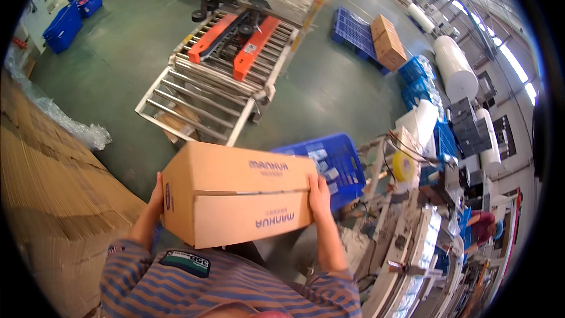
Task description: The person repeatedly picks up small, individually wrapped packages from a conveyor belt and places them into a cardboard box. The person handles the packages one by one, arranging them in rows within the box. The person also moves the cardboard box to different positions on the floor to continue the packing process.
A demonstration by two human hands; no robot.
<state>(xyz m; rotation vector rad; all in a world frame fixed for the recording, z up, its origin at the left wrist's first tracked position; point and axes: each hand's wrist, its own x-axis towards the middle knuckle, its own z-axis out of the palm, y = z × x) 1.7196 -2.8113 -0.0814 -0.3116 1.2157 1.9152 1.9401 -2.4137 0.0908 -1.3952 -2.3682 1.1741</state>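
Note:
A brown cardboard box [253, 171] with dark printing is held up in front of my body. Its two top flaps are folded in and meet along a seam, on which no tape can be made out. My left hand [158, 193] presses against the left end, its fingers partly hidden behind the box. At the opposite end, my right hand [319, 195] grips the side near the seam. Just beyond the right end sits a blue plastic crate [348, 168] with small light-coloured packs inside, partly covered by the box.
Ahead stands a roller conveyor [200, 103] with orange side belts [250, 50]. Flattened cardboard [53, 182] is stacked along my left. Machinery with a yellow tape roll [403, 166] stands at right. Farther off are a blue pallet [356, 32], stacked cartons [387, 41] and a person [484, 224].

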